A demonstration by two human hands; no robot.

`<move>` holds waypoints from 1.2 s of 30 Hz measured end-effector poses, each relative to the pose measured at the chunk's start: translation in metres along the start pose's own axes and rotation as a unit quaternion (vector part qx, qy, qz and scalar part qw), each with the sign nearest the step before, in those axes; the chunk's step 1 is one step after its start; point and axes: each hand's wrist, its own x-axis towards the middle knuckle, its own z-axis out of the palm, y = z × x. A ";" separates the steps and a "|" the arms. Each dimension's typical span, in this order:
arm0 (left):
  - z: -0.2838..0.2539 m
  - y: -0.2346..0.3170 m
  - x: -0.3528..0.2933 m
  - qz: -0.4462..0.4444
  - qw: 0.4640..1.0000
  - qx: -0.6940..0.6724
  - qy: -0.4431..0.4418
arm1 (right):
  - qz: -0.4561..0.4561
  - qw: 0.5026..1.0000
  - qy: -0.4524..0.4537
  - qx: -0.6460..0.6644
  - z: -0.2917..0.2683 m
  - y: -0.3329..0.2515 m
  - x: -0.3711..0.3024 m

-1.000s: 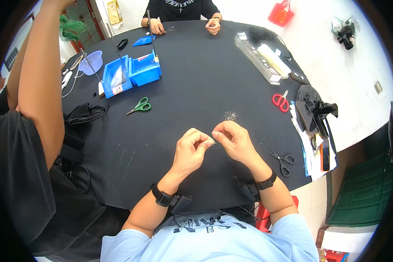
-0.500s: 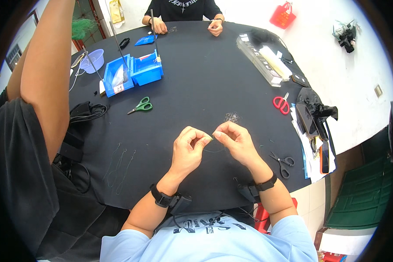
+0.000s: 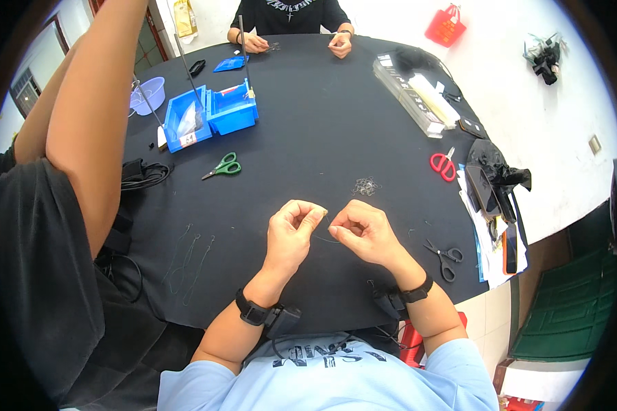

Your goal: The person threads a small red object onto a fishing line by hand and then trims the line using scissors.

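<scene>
Over the near middle of the table both hands are closed in pinches, a small gap apart. Fingertips of my left hand [image 3: 292,231] grip one end of a thin dark green line [image 3: 327,239]; a tiny pale bit shows at the tips. The line curves down and across to my right hand [image 3: 365,233], whose thumb and forefinger are pressed together on it. Just beyond the right hand lies a small heap of wiry metal pieces [image 3: 366,186], looking like fish hooks. Several thin cords [image 3: 197,264], some with small metal ends, lie left of my left forearm.
Green scissors [image 3: 224,166], blue bins [image 3: 210,115] and a purple basin [image 3: 148,96] stand left. Red scissors [image 3: 443,164], black scissors [image 3: 447,257], a phone [image 3: 483,191] and a clear box [image 3: 408,96] lie right. A co-worker's arm [image 3: 86,130] rises at left; another person's hands [image 3: 340,45] rest opposite.
My hands have moved slightly apart, the right one lower and towards me, and the line shows between them. The co-worker's arm at left has shifted right.
</scene>
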 end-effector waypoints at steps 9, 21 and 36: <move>0.002 0.003 0.001 -0.019 0.999 -0.051 0.006 | 0.019 1.000 0.009 -0.021 0.001 0.005 0.002; 0.001 0.009 -0.002 0.096 0.995 0.033 0.012 | 0.247 0.881 -0.055 0.399 0.007 0.008 0.000; 0.007 -0.001 -0.002 0.193 0.966 0.168 0.047 | 0.138 0.954 0.047 0.262 0.035 0.011 -0.008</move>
